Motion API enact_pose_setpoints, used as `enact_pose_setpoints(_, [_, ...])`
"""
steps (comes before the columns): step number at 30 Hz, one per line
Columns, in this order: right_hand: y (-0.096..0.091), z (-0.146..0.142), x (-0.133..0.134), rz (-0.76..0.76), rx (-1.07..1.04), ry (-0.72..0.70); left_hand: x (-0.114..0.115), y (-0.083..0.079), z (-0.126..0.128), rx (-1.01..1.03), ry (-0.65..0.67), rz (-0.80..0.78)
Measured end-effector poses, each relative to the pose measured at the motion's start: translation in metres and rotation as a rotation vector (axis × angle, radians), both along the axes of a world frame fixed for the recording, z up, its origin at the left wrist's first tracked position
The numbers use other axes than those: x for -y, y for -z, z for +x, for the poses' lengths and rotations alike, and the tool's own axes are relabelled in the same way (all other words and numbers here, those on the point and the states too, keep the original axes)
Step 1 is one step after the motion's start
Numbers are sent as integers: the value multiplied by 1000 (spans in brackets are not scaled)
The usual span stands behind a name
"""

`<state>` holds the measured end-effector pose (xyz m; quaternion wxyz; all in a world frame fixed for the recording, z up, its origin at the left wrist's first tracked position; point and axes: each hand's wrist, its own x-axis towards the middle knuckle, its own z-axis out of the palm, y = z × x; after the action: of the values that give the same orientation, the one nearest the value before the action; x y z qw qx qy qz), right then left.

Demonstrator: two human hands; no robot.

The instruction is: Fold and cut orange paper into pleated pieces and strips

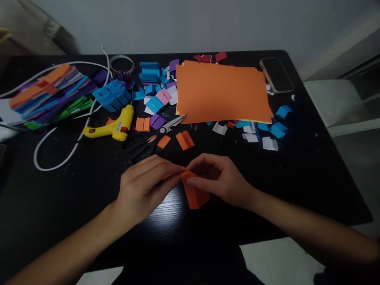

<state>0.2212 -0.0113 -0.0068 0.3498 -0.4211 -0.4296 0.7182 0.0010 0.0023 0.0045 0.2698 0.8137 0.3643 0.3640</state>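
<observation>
Over the front middle of the black table, a folded piece of orange paper [196, 194] is held between both hands. My right hand [224, 180] grips it, with the thumb on its face and the fingers curled behind. My left hand [147, 184] is closed in a pinch at the paper's upper left edge, where a sliver of orange shows between thumb and fingers. Just beyond the hands lie black-handled scissors [168, 127], blades partly apart, and small folded orange pieces [185, 140].
A yellow glue gun [118, 126] lies left, near a looping white cable [49, 169]. Stacked orange sheets [222, 93] cover the back middle, with coloured paper scraps around them. A phone [276, 75] lies at the back right. Bundled coloured strips [56, 93] are at the back left.
</observation>
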Motion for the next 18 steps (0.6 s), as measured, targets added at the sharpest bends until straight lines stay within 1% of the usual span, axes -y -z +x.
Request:
enact_pose_setpoints(4, [0,0,-1,14,9,8,-1,-2,0,14,15,-28])
enact_pose_setpoints(8, [1,0,-1,49,39,35,0,-4,0,28,36,-103])
enact_pose_setpoints(13, [1,0,1,84,32,64,1,-2,1,5,-16,-114])
enact_pose_setpoints(18, [-1,0,0,85,19,50,1,1,2,23,-43,-147])
